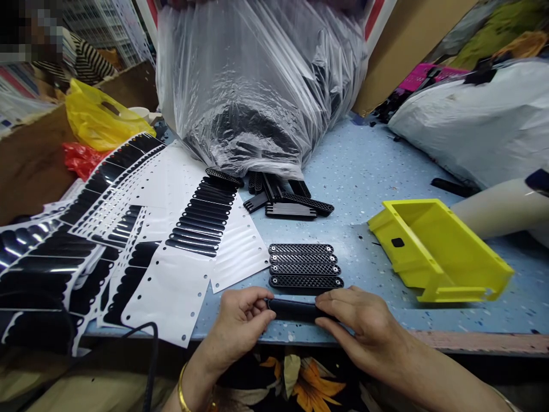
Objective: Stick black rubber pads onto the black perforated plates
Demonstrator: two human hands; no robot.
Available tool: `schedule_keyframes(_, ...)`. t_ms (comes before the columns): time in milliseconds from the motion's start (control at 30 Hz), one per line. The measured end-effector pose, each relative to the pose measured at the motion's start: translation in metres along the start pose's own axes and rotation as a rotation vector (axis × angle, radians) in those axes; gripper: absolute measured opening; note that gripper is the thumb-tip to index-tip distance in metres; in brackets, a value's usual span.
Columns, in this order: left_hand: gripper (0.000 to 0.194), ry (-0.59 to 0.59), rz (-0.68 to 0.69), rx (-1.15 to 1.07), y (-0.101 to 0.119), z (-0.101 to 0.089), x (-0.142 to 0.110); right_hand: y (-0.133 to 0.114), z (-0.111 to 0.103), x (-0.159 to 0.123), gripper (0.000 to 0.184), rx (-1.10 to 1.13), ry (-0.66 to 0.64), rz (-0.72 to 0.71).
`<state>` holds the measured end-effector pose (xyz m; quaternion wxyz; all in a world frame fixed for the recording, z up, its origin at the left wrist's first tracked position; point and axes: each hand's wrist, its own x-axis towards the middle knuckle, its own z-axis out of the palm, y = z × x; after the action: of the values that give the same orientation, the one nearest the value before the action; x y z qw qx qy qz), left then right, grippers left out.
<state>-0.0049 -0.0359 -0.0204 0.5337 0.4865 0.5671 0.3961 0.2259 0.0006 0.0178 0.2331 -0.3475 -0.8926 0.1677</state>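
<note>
A long black plastic piece with rounded ends (pixel 295 309) lies between my two hands near the table's front edge. My left hand (pixel 246 320) pinches its left end with thumb and fingers. Around the right end my right hand (pixel 360 320) is closed, hiding that part. Just beyond, several similar black pieces with a crosshatched face (pixel 305 269) lie stacked side by side in a neat row. To the left, a white backing sheet (pixel 169 286) carries a column of black stickers (pixel 201 217) of the same long shape.
A clear plastic bag (pixel 257 86) of black parts stands at the back, with loose black pieces (pixel 289 210) spilling from its mouth. A yellow bin (pixel 441 252) sits at right. More sticker sheets (pixel 47 269) cover the left side. A person in a striped top (pixel 88 57) is at far left.
</note>
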Motion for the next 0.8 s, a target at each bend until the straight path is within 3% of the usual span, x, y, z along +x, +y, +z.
schedule_keyframes(567, 0.024, -0.016, -0.058, -0.031, 0.004, 0.000, 0.000, -0.001, 0.006, -0.001, 0.023, -0.103, 0.036, -0.025)
schedule_keyframes(800, 0.023, -0.027, -0.127, -0.064, 0.012, -0.002, 0.000, 0.000, 0.006, -0.003, 0.017, -0.058, -0.089, 0.055)
